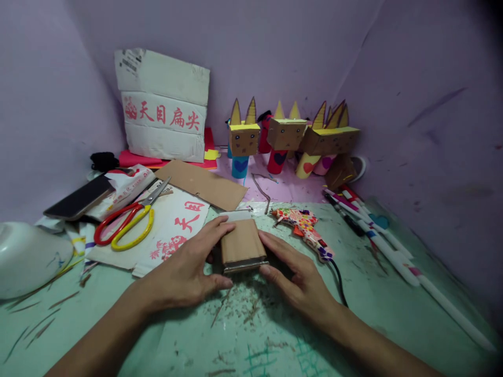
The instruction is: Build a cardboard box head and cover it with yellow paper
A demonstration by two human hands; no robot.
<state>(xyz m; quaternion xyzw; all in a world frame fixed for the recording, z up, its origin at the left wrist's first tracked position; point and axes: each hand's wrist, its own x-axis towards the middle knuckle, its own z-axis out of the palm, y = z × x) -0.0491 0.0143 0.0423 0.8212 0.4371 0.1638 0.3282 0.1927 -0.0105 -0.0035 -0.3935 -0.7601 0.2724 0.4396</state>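
A small brown cardboard box (243, 243) lies at the middle of the table, between my two hands. A pale flap (238, 214) shows at its far edge, and its near edge is dark. My left hand (188, 267) is curved along the box's left side. Its fingers rest on the far left corner and its thumb sits low, near the front corner. On the other side, my right hand (296, 267) grips the right edge, fingers along the side and thumb at the near corner. A floral-patterned glue gun (304, 230) lies right of the box.
Red-and-yellow scissors (133, 217) lie on printed cardboard (192, 220) at left, beside a dark phone-like slab (80, 196). Several cardboard-headed figures (244, 139) stand at the back. Markers and white sticks (393, 256) line the right side. Twig bits litter the green table (188, 340).
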